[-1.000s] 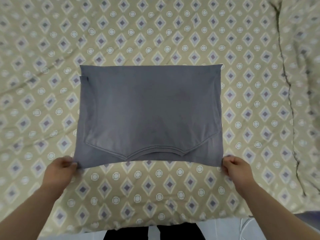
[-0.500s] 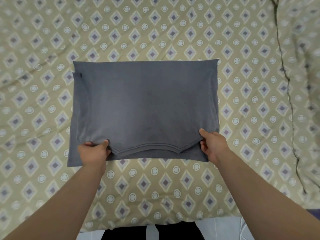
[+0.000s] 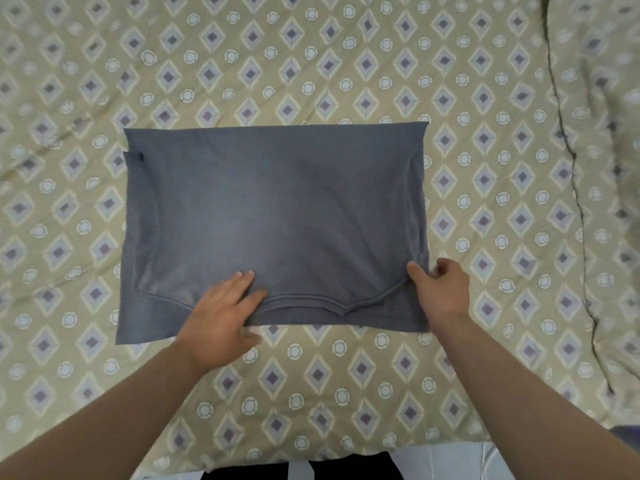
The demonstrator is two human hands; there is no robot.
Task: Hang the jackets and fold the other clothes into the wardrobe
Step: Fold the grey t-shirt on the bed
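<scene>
Left hand [image 3: 221, 306] lies flat on the folded grey shirt [image 3: 277, 209]; right hand [image 3: 441, 292] seemingly pinches its edge, curled fingers blurred

Left hand [image 3: 221, 313] now flat on the shirt [image 3: 273, 209], nearer its middle; right hand [image 3: 441, 289] at its edge.

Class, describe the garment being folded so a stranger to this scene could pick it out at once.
An olive bedspread patterned with diamonds and rings fills the view. At its middle lies the grey garment, folded into a rectangle, the left hand flat on its near edge and the right hand pinching its near right corner. It alone is plain and unpatterned.
</scene>
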